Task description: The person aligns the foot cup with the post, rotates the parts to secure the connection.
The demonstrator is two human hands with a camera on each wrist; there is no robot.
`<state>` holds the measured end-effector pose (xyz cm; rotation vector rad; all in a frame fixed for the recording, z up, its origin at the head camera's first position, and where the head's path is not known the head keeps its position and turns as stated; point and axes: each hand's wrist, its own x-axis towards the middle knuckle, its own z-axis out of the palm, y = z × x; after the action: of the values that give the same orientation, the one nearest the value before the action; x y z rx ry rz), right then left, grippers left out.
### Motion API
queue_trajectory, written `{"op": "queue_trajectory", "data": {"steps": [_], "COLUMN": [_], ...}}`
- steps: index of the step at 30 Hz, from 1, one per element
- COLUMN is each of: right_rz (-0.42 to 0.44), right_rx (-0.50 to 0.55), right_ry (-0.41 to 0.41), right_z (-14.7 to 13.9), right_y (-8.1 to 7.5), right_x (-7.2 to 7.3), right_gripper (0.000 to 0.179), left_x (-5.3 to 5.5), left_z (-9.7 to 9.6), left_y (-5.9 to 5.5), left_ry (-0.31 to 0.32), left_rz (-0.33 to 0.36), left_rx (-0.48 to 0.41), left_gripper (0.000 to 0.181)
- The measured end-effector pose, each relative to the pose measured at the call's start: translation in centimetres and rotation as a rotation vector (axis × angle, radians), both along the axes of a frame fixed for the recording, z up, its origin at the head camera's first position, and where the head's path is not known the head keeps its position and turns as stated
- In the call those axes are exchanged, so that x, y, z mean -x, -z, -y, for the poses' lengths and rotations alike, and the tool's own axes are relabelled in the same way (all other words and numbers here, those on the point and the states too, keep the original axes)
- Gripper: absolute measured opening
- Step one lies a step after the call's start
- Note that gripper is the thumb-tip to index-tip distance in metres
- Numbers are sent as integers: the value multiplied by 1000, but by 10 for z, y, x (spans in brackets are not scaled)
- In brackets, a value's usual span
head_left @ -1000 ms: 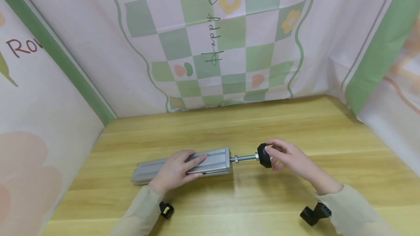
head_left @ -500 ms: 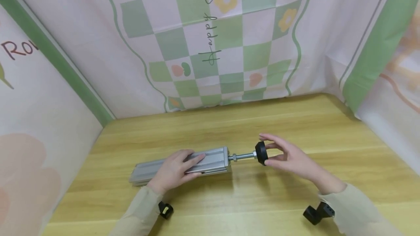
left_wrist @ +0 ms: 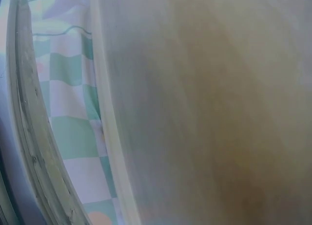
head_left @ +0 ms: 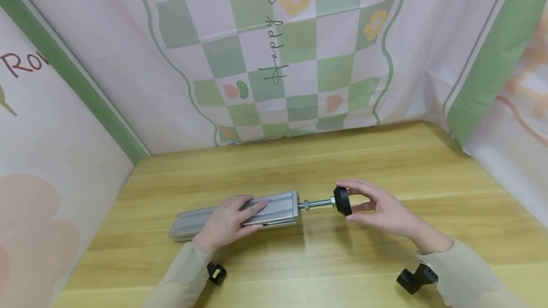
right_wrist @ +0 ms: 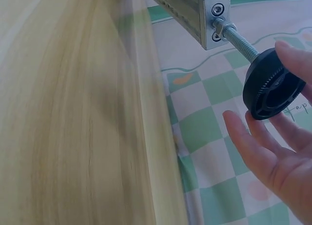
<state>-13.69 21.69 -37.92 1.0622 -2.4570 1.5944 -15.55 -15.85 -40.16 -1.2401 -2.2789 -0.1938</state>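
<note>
- Head: the left hand [head_left: 229,222] holds the aluminium profile [head_left: 280,208] over the wooden table [head_left: 385,165], fingers across its top, thumb at the near side; the right hand [head_left: 378,209] pinches the black foot [head_left: 341,201] on the threaded rod [head_left: 319,204] at the profile's end; a slackened left grip could let the profile twist
- Left wrist: no fingers show, so I cannot tell their state here; checked cloth [left_wrist: 73,137] shows beyond the table
- Right wrist: thumb on the foot's rim, fingers apart, one tip clear of it; so light a hold could slip; no container shows

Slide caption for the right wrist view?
Right hand grips the black foot on the threaded rod of a metal bar.
</note>
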Motion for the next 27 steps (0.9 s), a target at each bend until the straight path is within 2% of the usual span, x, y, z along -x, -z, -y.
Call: {"op": "queue_trajectory", "data": {"steps": [8,12,14,18,20,27], "right_rz": [82,102,153,316,360,335], "right_rx": [11,-14,-25,-4,5,15], "right_ry": [7,43,68,106,116,119], "right_z": [1,3,4,6,7,11], "right_y": [-2,-5,-8,-13,-15,-16], "right_x": [-3,-4,-4,-5,-5,-4], "right_gripper": [64,59,57,55,54,49], "left_x": [-1,-1,-1,-2,-2,-3], "left_z": [1,1,1,0,-1,-1], "left_y": [1,1,1,0,0,-1], "left_ry": [0,1,-1,2,7,-20], "left_rz": [3,1,2,-1,-3,47], "left_rx": [1,3,5,-1,-5,-21], "left_gripper": [55,55,57,59,59,58]}}
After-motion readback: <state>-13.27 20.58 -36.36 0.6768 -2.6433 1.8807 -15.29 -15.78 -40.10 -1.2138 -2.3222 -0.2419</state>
